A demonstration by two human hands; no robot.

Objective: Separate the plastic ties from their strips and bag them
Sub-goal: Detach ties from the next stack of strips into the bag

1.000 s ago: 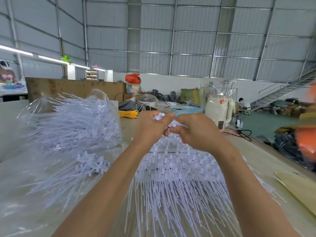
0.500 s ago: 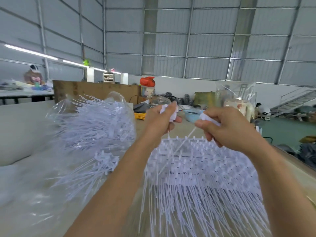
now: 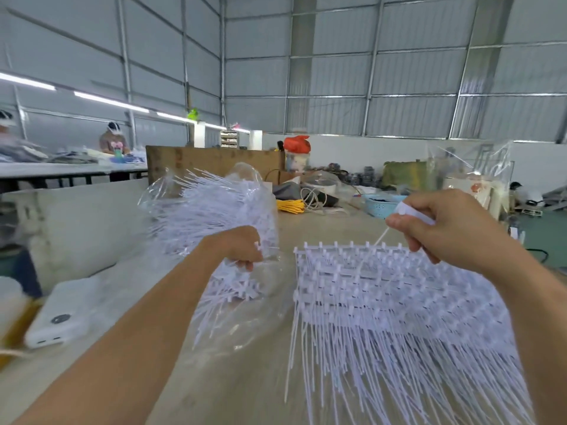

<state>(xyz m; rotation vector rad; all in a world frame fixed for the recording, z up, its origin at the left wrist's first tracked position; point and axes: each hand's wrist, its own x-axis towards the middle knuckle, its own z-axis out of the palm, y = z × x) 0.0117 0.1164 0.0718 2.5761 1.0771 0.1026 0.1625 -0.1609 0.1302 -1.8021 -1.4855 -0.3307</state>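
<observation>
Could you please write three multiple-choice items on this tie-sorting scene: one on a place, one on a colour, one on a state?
1. Where is the left hand?
A. at the clear bag of loose ties
B. on the blue basket
C. flat on the table

2. What colour is the coiled cable behind the bag?
A. red
B. yellow
C. green

3. What is the right hand doing?
A. lying open
B. pointing
C. pinching a white strip

Answers: 1 A, its grip meets the bag's side; 2 B, plainly yellow; 3 C, fingers curl round the strip above the pile of ties.
</observation>
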